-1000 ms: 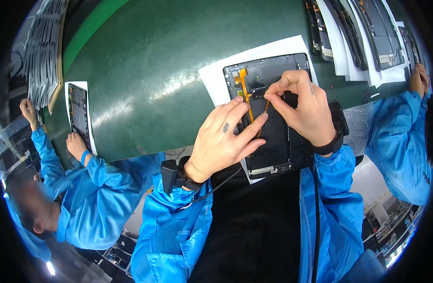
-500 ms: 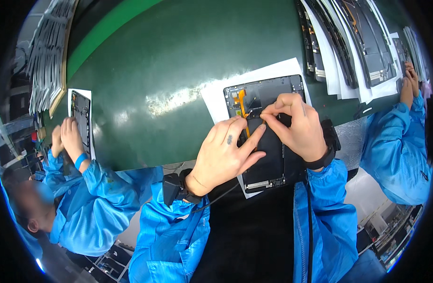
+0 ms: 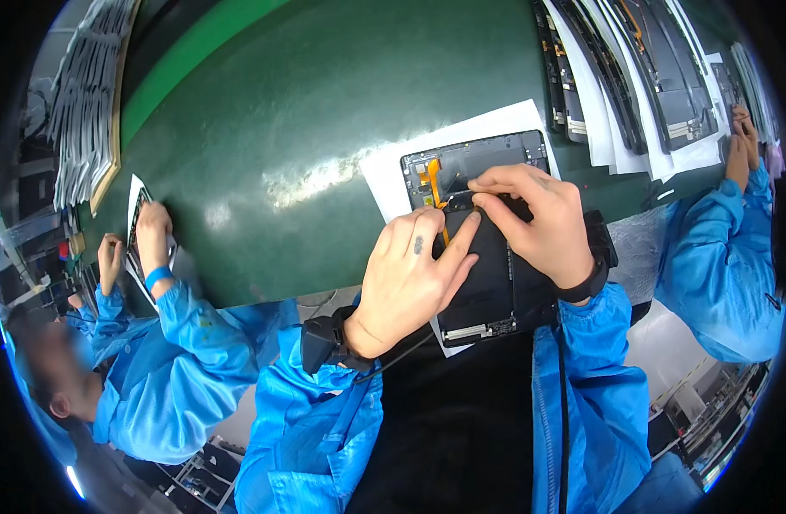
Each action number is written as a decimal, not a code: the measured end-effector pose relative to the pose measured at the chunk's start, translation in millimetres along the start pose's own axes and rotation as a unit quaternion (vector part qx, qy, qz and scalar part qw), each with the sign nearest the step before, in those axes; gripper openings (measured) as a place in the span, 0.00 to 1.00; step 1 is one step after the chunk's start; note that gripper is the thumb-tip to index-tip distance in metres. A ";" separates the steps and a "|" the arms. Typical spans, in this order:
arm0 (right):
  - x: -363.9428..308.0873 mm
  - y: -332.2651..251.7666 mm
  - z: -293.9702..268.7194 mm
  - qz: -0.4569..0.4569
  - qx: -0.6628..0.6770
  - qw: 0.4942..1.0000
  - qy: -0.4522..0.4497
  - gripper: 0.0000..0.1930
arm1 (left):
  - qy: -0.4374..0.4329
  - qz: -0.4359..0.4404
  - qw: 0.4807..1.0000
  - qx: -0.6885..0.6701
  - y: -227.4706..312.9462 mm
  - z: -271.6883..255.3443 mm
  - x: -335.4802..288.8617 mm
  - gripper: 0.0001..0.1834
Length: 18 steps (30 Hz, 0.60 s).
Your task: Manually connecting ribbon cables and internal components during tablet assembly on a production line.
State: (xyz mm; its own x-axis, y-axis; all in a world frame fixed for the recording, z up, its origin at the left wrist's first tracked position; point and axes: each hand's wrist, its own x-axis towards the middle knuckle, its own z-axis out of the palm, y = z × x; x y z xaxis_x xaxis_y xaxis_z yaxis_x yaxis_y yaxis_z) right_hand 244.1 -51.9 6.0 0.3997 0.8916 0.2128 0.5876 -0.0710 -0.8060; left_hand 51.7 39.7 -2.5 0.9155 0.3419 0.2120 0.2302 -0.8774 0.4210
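Note:
A black tablet housing (image 3: 487,291) with exposed inner parts lies on a white paper sheet (image 3: 380,184) in front of me. An orange flex cable (image 3: 434,182) runs down its upper left part. My left hand (image 3: 410,278) rests over the housing's left side, index finger and thumb stretched out and apart, its other fingertips by the cable's lower end. Above the middle of the housing, my right hand (image 3: 543,224) pinches with thumb and index finger close to the left index fingertip. Whatever lies between those right fingertips is too small to make out.
Stacked tablet housings (image 3: 680,86) with white sheets between them stand at the far right of the green table (image 3: 264,103). A tall pile of thin sheets (image 3: 93,94) is at the far left. Co-workers in blue sleeves (image 3: 187,368) work on both sides.
My right fingertips have moved slightly up and left over the housing. My left hand has barely shifted. At left, the co-worker's hands have moved apart and their tablet housing with its sheet is now tilted.

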 end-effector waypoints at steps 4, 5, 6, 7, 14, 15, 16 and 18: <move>-1.1 9.5 0.3 0.048 0.095 0.992 0.065 0.08 | 0.008 -0.014 0.999 0.029 6.6 2.1 0.0 0.30; -2.0 6.2 -0.9 0.060 0.087 0.991 0.077 0.07 | 0.008 -0.015 0.999 0.035 8.6 1.6 1.5 0.30; -0.4 4.9 -2.3 0.021 0.051 0.994 0.097 0.07 | 0.008 -0.016 0.999 0.042 9.7 0.9 2.3 0.31; 0.9 4.0 -5.1 -0.017 0.012 0.993 0.116 0.08 | 0.003 -0.017 0.999 0.041 9.4 0.3 2.6 0.31; -14.4 7.7 -28.7 -0.044 -0.134 0.990 0.030 0.14 | -0.030 -0.027 0.999 0.024 3.1 -6.5 4.9 0.32; -15.7 7.4 -29.2 -0.043 -0.142 0.989 0.015 0.14 | -0.030 -0.026 0.999 0.017 1.4 -7.0 5.9 0.31; -18.7 8.1 -29.9 -0.039 -0.151 0.988 0.001 0.15 | -0.019 -0.024 0.999 -0.013 -0.4 -6.6 6.8 0.31; -20.8 8.8 -27.2 -0.029 -0.151 0.988 -0.001 0.15 | 0.002 -0.016 0.997 -0.074 -7.1 -9.5 6.6 0.31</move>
State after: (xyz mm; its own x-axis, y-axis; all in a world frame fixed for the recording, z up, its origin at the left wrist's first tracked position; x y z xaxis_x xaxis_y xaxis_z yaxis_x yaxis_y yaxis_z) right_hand 260.1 -83.2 9.6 0.3575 0.8994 0.2517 0.7932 -0.1501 -0.5902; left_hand 53.0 51.4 4.4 0.9071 0.3706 0.1996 0.2083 -0.8072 0.5523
